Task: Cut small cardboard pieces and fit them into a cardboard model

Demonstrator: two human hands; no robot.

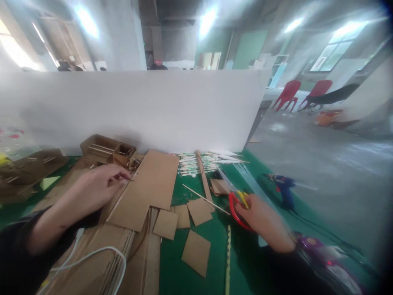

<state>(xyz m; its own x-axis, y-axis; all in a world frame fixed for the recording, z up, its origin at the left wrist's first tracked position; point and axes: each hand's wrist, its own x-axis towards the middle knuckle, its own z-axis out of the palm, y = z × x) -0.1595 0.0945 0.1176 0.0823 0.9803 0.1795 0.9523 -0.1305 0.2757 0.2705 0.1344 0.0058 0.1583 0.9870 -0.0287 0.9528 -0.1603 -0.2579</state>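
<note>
My left hand (104, 186) is closed in a pinch over the left edge of a large cardboard sheet (153, 184). A thin dark tip pokes out at its fingertips, too small to name. On the right, my right hand (260, 217) grips scissors (233, 209) by their red and yellow handles, with the blades pointing away from me. A thin wooden stick (204, 197) lies slantwise, its near end by the red handle. Small cut cardboard squares (196, 252) lie between my hands. A yellow tape measure strip (228, 262) runs along the table near the scissors.
Cardboard boxes (100, 147) stand at the back left, near a white cable (104, 249). Bundled sticks (196, 164) lie beneath the white partition (138, 110). A blue glue gun (284, 190) with a cord and a purple device (310, 245) sit on the right of the green table.
</note>
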